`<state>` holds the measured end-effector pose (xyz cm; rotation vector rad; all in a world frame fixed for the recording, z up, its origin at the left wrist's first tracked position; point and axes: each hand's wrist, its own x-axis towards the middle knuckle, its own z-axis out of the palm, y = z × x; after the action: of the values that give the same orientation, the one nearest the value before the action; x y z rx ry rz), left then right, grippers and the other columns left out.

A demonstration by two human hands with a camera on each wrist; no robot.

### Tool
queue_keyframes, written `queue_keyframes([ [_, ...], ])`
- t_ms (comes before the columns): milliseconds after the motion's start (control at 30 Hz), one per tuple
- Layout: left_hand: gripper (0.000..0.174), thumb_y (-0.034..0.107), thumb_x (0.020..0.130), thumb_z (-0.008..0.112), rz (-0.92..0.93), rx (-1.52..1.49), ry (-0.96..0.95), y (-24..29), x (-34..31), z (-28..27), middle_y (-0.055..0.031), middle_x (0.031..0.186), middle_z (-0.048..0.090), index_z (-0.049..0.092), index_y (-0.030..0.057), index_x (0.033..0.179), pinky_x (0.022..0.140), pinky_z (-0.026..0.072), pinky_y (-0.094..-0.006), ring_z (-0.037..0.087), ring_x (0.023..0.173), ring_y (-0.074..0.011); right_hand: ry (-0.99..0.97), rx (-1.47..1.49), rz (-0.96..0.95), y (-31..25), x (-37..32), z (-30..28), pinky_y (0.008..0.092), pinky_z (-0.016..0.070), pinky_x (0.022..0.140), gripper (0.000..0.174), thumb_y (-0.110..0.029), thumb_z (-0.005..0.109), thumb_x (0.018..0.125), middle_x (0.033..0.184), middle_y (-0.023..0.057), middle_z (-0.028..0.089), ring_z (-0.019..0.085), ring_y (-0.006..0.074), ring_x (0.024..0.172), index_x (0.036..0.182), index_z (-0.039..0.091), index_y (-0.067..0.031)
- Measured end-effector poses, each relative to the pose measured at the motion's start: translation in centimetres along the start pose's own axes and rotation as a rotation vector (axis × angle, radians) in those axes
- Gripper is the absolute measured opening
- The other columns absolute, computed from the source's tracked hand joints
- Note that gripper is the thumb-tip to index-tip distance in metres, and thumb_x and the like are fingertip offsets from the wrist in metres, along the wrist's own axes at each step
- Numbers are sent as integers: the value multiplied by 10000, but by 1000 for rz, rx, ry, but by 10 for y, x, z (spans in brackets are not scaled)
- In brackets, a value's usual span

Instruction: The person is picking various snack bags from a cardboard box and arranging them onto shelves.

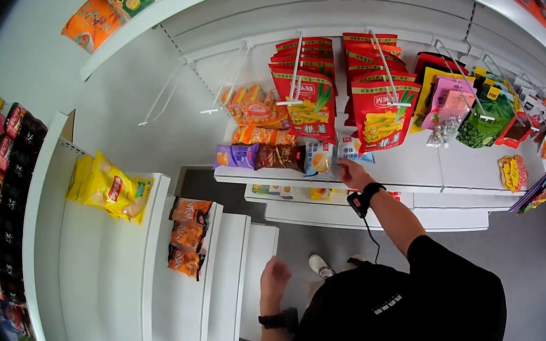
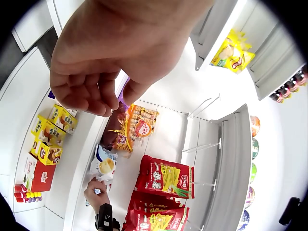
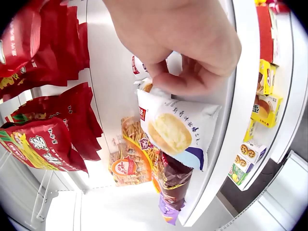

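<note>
My right hand (image 1: pixel 355 175) is at the front edge of the middle shelf, its thumb and fingers pinching a white snack bag (image 1: pixel 352 150), partly hidden under the hand in the right wrist view. Right beside it lies another white bag (image 3: pixel 175 129) with a bread picture and a blue corner. Beyond that on the shelf come a dark brown bag (image 3: pixel 174 179), a purple bag (image 3: pixel 168 211) and orange snack packs (image 3: pixel 131 166). Away from the goods, my left hand (image 1: pixel 275 279) hangs with loosely curled fingers and holds nothing.
Red snack bags (image 1: pixel 385 112) hang from hooks above the shelf (image 1: pixel 409 171). Wire hooks (image 1: pixel 231 80) jut out at the left. Yellow chip bags (image 1: pixel 110 190) and orange bags (image 1: pixel 189 239) lie on the left shelves. Small yellow boxes (image 3: pixel 266 108) stand on the shelf below.
</note>
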<state>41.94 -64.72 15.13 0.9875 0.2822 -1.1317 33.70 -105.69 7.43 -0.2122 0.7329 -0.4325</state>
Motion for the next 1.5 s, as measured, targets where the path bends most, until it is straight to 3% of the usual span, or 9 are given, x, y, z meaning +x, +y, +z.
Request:
queue_keyframes([
  [200, 165, 282, 883, 568, 10, 16, -10, -3, 2, 8, 18, 760, 589, 581, 146, 791, 658, 430, -275, 551, 721, -118, 129, -32, -72, -2, -1, -11, 186, 426, 425, 128, -115, 624, 826, 627, 3, 510, 487, 95, 496, 742, 538, -70],
  [300, 155, 286, 879, 574, 1, 45, 7, -5, 7, 9, 14, 787, 595, 585, 147, 810, 683, 434, -284, 552, 744, -121, 274, -306, -157, -7, -9, -26, 235, 413, 379, 109, -80, 617, 774, 588, 21, 518, 516, 138, 468, 705, 536, -57],
  [400, 153, 289, 874, 580, -8, 66, 5, -10, 13, 14, 9, 808, 599, 589, 146, 821, 709, 436, -296, 553, 765, -128, 246, -821, -160, -25, -30, -46, 264, 417, 370, 90, -83, 593, 748, 564, 50, 537, 525, 162, 446, 682, 554, -36],
  [533, 157, 289, 872, 581, -31, 42, -51, -12, 24, 20, 4, 808, 599, 589, 141, 821, 728, 437, -309, 552, 778, -137, 319, -1115, -304, -35, -50, -56, 289, 454, 391, 107, -97, 589, 743, 546, 68, 549, 536, 162, 423, 701, 566, -2],
  [633, 163, 290, 875, 576, -9, 40, -68, -15, 26, 29, 0, 807, 595, 586, 138, 817, 731, 435, -315, 550, 782, -143, 271, -1214, -331, -41, -54, -57, 294, 465, 400, 108, -94, 582, 748, 552, 71, 555, 551, 156, 440, 733, 567, 12],
  [833, 200, 286, 884, 563, 48, 19, -45, -24, 9, 51, 7, 747, 579, 566, 134, 755, 682, 407, -277, 492, 682, -112, 189, -1235, -305, -40, -50, -46, 292, 461, 404, 113, -95, 581, 751, 548, 67, 554, 554, 156, 436, 738, 559, 16],
  [1033, 205, 290, 889, 556, 69, -37, -59, -43, -4, 43, -1, 746, 583, 566, 132, 759, 670, 407, -277, 485, 676, -115, 114, -1356, -277, -42, -44, -51, 295, 445, 393, 105, -92, 564, 770, 556, 70, 546, 540, 156, 426, 756, 549, 11],
  [1333, 191, 279, 890, 554, 131, -120, 5, -73, -23, 36, -8, 767, 593, 574, 121, 783, 656, 416, -274, 511, 677, -124, 98, -1241, -180, -44, -50, -50, 280, 456, 396, 125, -115, 576, 780, 593, 64, 552, 546, 156, 448, 770, 546, 6],
  [1500, 187, 274, 890, 549, 137, -110, 38, -82, -39, 34, -8, 767, 588, 577, 116, 794, 661, 429, -277, 530, 694, -130, 86, -1274, -252, -42, -52, -59, 276, 462, 399, 155, -136, 602, 775, 617, 72, 576, 556, 151, 460, 813, 577, 13],
])
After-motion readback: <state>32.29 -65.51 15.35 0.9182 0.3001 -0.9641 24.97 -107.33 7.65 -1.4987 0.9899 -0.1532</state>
